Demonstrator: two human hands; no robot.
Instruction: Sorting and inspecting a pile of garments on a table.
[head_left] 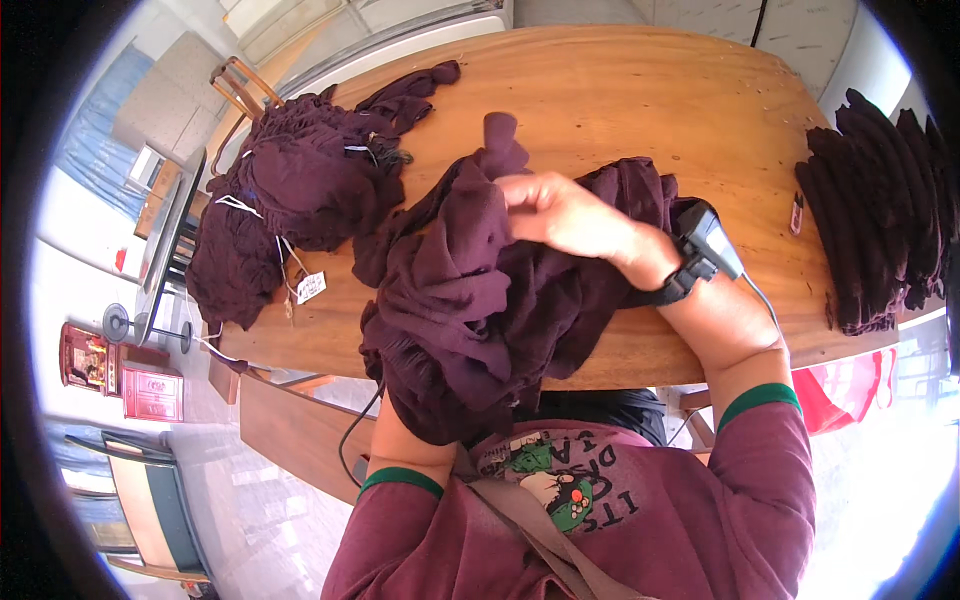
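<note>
A crumpled dark maroon cloth (450,290) lies bunched on the near edge of the table and hangs over it toward my body. My right hand (565,215) reaches across from the right, with thumb and fingers pinched on a raised fold near the top. The left forearm (405,440) goes up under the cloth, which hides my left hand completely. Whether its fingers are open or closed does not show. A narrow end of fabric sticks up beyond the right fingertips. The folds hide what kind of piece it is.
A large heap of maroon fabric (310,170), tied with white strings and a tag (311,288), covers the left of the wooden table (620,100). Stacked dark pieces (870,220) stand at the right edge, beside a small cutter-like tool (796,213). A cable (765,300) runs from my right wrist device.
</note>
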